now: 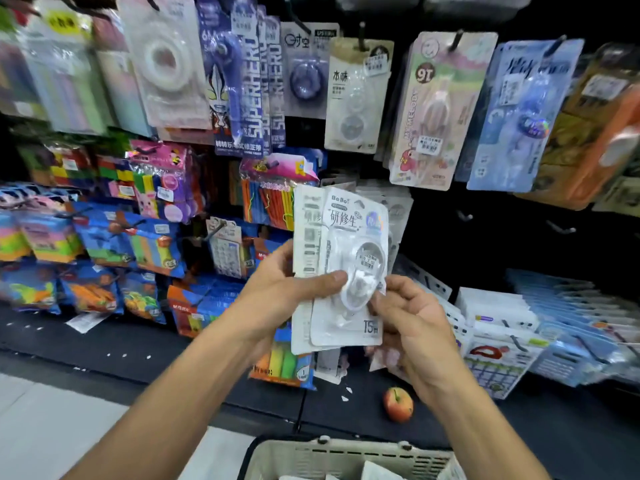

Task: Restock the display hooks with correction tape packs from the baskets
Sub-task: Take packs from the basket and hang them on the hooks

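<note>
In front of the display I hold a small stack of white correction tape packs (349, 237), upright, the front one with a clear blister. My left hand (287, 289) grips the stack from the left, its thumb lying across the blister. From the right, my right hand (412, 320) pinches the lower right edge of the front pack. Below me stands a cream basket (311, 459) with more white packs inside. Bare black hooks (464, 216) stick out of the dark panel to the right of the stack.
Hanging correction tape cards fill the upper hooks (360, 95). Colourful stationery packs hang at the left (149, 244). White and blue packs lie stacked at the right (540, 327). An apple (398, 405) sits on the black shelf ledge near the basket.
</note>
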The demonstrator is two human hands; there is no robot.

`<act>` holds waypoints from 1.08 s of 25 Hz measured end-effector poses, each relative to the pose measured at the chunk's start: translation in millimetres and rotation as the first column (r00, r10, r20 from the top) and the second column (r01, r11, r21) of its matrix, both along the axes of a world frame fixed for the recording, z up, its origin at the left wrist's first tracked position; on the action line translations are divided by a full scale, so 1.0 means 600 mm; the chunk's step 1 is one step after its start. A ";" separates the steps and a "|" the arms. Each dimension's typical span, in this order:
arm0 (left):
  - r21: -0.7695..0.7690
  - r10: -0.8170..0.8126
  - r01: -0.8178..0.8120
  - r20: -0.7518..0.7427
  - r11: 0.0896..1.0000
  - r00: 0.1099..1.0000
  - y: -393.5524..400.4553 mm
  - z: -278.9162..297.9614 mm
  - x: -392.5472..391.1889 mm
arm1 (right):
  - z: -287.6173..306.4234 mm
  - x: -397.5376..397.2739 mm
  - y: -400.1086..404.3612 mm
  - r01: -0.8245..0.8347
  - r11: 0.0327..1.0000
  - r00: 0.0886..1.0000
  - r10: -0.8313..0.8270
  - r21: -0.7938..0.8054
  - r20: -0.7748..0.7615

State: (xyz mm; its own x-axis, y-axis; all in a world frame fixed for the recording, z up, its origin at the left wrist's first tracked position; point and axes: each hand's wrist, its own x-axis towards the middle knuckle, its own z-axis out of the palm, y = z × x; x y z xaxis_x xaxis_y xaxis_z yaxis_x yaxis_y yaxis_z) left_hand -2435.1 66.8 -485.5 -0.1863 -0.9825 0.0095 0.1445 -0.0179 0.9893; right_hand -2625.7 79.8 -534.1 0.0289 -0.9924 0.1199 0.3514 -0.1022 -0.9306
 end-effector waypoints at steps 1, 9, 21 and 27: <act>-0.020 0.065 -0.065 0.008 0.998 0.998 -0.004 0.003 -0.006 | 0.011 -0.001 -0.007 0.056 0.998 0.997 -0.056 -0.003 -0.049; -0.146 0.369 -0.373 -0.057 0.916 0.928 -0.041 0.020 -0.030 | 0.046 -0.058 -0.022 0.445 0.882 0.759 -0.464 -0.156 -0.458; -0.112 -0.070 0.091 0.178 0.990 0.982 -0.016 -0.006 -0.091 | 0.014 0.007 -0.036 -0.110 0.980 0.848 0.006 -0.164 -0.530; -0.339 0.241 -0.128 0.314 0.932 0.919 -0.037 0.004 -0.061 | 0.033 -0.038 -0.059 0.199 0.972 0.930 -0.227 -0.121 -0.290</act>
